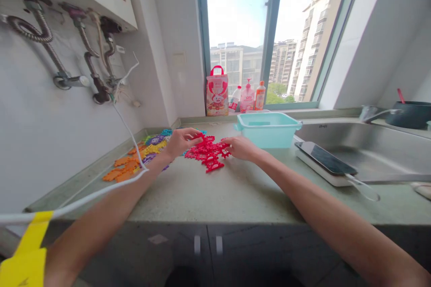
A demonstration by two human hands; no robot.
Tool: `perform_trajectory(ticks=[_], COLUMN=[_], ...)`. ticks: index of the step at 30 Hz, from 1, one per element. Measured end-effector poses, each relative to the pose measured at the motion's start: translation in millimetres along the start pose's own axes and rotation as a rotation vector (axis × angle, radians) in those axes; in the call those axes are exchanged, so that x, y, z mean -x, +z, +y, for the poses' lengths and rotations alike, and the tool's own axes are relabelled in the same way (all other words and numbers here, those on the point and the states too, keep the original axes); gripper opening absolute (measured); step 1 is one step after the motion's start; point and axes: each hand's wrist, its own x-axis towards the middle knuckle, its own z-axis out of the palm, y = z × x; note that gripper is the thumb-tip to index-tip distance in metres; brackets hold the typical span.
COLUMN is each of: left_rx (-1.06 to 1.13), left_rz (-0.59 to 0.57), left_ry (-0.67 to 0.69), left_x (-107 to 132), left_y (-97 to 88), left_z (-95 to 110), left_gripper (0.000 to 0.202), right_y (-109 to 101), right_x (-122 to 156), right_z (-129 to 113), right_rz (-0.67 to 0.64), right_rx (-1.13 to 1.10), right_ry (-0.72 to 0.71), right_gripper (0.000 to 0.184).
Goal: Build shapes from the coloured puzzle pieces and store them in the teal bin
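On the counter, a loose pile of red interlocking puzzle pieces [209, 158] lies between my two hands. My left hand [182, 141] reaches over the pile's left side, its thumb and fingers closed at a red piece along the upper edge. Opposite it, my right hand [240, 148] pinches another red puzzle piece [225, 148] at the pile's right side. Left of my left hand, more pieces are heaped: orange ones [125, 170], yellow ones [158, 148], purple ones and some blue. My left forearm hides part of that heap.
Behind my right hand stands a light-blue plastic basin [269, 132]. A phone [325, 158] rests on a white box beside the steel sink [377, 143]. A white cable [111, 186] crosses above my left forearm. Bottles and a package [217, 96] line the windowsill.
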Motion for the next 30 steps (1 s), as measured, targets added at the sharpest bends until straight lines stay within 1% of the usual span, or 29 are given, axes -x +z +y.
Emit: perform_trajectory(ticks=[3,5,8,10,12,15,18,20,22,25,28,30], left_rx=[0.038,0.051,0.072,0.074,0.066,0.034,0.007,-0.003,-0.007,0.010,0.013,-0.041], left_rz=[-0.050,-0.101,-0.156,-0.186,-0.208,-0.188,-0.141,-0.133,-0.152,-0.178,-0.167,-0.156], left_ry=[0.061,0.098,0.128,0.117,0.084,0.036,0.021,0.013,0.014,0.027,0.016,0.019], left_x=[21.5,26.2,27.0,27.4,28.5,29.9,30.0,29.8,29.9,30.4,30.0,29.0], left_y=[13.7,18.8,24.2,28.3,32.4,36.5,37.2,36.5,35.7,35.7,35.9,34.9], left_z=[12.5,16.4,18.8,18.9,18.4,16.9,16.0,16.2,16.9,17.7,16.3,14.0], left_gripper=[0.029,0.024,0.022,0.024,0.024,0.026,0.028,0.027,0.024,0.025,0.027,0.026], right_y=[-6.1,-11.0,-14.3,-13.9,-12.7,-11.2,-7.8,-3.2,2.6,11.0,17.4,21.1], right_x=[-0.7,-0.5,0.8,2.4,3.7,3.8,1.6,0.0,-1.0,-1.6,-2.4,-3.3], right_z=[-0.7,-2.7,-7.9,-11.0,-12.3,-11.0,-9.7,-10.9,-13.7,-18.2,-20.9,-21.6], right_rz=[0.155,0.232,0.293,0.300,0.306,0.319,0.320,0.294,0.251,0.221,0.244,0.258], right_rx=[-0.089,-0.182,-0.376,-0.474,-0.516,-0.558,-0.670,-0.756,-0.817,-0.840,-0.833,-0.817], right_ry=[0.008,0.001,-0.045,-0.085,-0.110,-0.083,-0.054,-0.060,-0.064,-0.060,-0.049,-0.052], right_gripper=[0.033,0.028,0.022,0.021,0.022,0.024,0.023,0.022,0.021,0.021,0.022,0.023])
